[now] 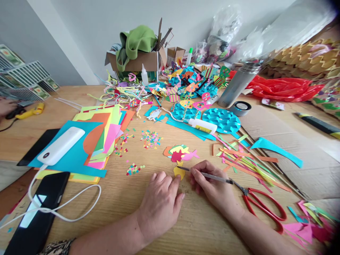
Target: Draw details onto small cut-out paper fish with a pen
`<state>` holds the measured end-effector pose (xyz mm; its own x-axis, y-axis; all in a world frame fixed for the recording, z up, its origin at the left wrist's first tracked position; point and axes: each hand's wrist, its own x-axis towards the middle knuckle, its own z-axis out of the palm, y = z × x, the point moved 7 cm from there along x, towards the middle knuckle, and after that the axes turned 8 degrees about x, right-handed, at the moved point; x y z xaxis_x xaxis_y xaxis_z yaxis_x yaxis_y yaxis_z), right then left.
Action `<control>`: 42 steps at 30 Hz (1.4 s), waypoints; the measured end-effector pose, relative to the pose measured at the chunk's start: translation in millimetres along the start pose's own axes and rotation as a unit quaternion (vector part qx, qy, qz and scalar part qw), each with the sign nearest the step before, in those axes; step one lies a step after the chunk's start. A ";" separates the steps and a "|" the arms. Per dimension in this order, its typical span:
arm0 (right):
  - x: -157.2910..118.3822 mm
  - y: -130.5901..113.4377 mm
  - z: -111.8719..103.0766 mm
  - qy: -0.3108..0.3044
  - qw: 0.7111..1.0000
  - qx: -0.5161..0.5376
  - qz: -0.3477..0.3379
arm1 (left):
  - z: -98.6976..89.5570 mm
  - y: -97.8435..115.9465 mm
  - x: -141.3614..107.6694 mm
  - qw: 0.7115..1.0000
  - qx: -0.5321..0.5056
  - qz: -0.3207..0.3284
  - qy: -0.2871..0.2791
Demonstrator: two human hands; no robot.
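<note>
A small yellow paper fish (pixel 179 172) lies flat on the wooden table in front of me. My left hand (pixel 162 194) rests palm down, its index fingertip pressing on the lower edge of that fish, the other fingers loosely bent. Between the fingers of my right hand (pixel 209 180) is a slim grey pen (pixel 216 177), its tip on the yellow fish near the tail. Just beyond lies a small heap of paper fish cutouts, a red one (pixel 177 154) on top and a pink one (pixel 191 154) beside it. Red-handled scissors (pixel 261 205) lie right of my right hand.
Colored paper sheets (pixel 101 141), a white power bank (pixel 62 145) and a phone (pixel 39 212) lie left. Paper confetti (pixel 151 139) is scattered ahead, near a glue bottle (pixel 203 125). Paper strips (pixel 247 159) and a metal flask (pixel 239 85) are right. A cardboard box (pixel 151 65) stands behind.
</note>
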<state>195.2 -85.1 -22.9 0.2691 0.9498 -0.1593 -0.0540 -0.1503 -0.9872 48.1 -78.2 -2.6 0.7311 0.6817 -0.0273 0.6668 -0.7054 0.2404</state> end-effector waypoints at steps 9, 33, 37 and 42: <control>2.5 -8.0 5.2 -0.002 0.999 -0.005 -0.033 | -0.7 1.8 0.0 1.000 0.002 0.002 0.005; 2.1 1.2 7.7 -0.010 0.996 -0.083 -0.035 | -1.4 2.0 -0.8 1.000 0.001 0.001 0.010; 2.1 2.1 6.8 -0.004 0.997 -0.075 -0.029 | -0.8 2.0 -0.9 1.000 0.002 0.003 0.010; 2.3 2.4 7.0 -0.006 0.995 -0.088 -0.036 | -0.9 1.0 -0.3 1.000 0.003 0.001 0.014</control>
<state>189.0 -81.3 -25.5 0.2537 0.9632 -0.0885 0.1344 -0.1257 -0.9829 48.4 -79.0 -1.5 0.7279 0.6856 0.0012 0.6664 -0.7079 0.2339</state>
